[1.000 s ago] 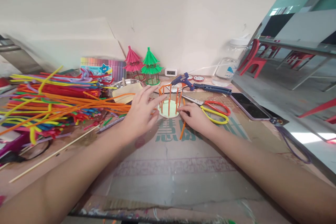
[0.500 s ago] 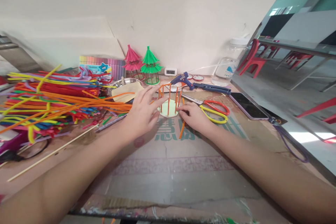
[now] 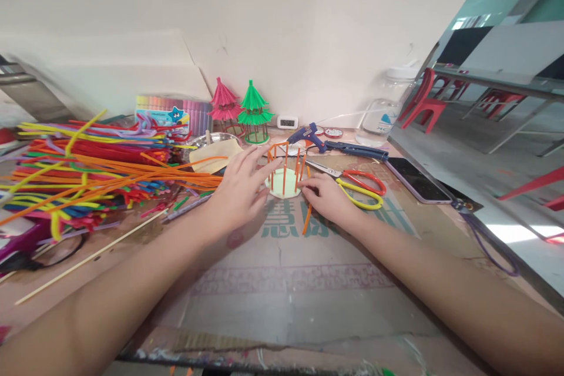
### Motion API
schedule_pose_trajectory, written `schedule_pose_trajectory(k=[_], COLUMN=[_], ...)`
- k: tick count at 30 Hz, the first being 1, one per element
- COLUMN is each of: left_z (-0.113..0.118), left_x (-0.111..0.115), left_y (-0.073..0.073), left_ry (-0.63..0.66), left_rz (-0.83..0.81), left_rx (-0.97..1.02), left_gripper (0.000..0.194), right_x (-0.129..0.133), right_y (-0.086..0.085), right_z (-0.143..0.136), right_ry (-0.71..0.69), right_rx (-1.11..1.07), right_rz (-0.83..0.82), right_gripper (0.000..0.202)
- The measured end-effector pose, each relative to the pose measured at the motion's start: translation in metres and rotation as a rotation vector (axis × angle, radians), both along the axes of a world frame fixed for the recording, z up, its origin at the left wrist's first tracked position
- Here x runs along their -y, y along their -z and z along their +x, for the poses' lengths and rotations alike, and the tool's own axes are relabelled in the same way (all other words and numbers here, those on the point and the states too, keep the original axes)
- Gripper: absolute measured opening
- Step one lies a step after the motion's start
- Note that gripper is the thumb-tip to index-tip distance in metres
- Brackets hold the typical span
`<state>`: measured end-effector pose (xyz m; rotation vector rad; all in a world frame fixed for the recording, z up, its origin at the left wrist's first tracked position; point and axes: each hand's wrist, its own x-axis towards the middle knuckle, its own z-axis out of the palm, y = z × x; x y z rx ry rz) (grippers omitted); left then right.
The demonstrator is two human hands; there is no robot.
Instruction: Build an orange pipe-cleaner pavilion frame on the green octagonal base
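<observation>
A small model of thin upright orange posts stands on a pale green round base. A few orange strips join the post tops at its left back. My left hand is at the model's left, its fingers stretched out and apart, the index fingertip by the posts. At the right edge of the base, my right hand has its fingers bent, with the fingertips against the rim. Partly under that hand lies a loose orange pipe cleaner.
Scissors, a blue glue gun, blue pliers-like tool and a phone lie right. Colourful pipe cleaners are heaped left, near a wooden stick. Green and pink model pavilions stand behind.
The whole view has shifted slightly. Both hands keep nearly the same place around the orange model, and nothing has visibly been taken up or let go.
</observation>
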<state>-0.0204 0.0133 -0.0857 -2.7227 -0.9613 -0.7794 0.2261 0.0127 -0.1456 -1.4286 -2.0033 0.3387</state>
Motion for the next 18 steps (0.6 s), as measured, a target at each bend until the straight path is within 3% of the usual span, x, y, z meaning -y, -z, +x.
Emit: schedule_pose_trajectory(k=[6, 10, 15, 18], left_z=[-0.008, -0.013, -0.022, -0.024], left_x=[-0.003, -0.008, -0.018, -0.019], left_y=[-0.011, -0.013, -0.012, -0.013], left_ry=[-0.049, -0.049, -0.086, -0.084], left_rz=[0.008, 0.005, -0.055, -0.06], left_rx=[0.035, 0.039, 0.025, 0.022], left_gripper=[0.052, 0.04, 0.029, 0.028], right_x=[0.001, 0.005, 0.027, 0.043], right_y=[0.002, -0.007, -0.024, -0.027], right_z=[0.002, 0.01, 0.024, 0.027], right_ry=[0.048, 0.04, -0.265, -0.413], right_rx=[-0.076, -0.089, 0.12, 0.252], right_rz=[0.043, 0.108, 0.189, 0.164], right_gripper=[0.016, 0.017, 0.034, 0.033])
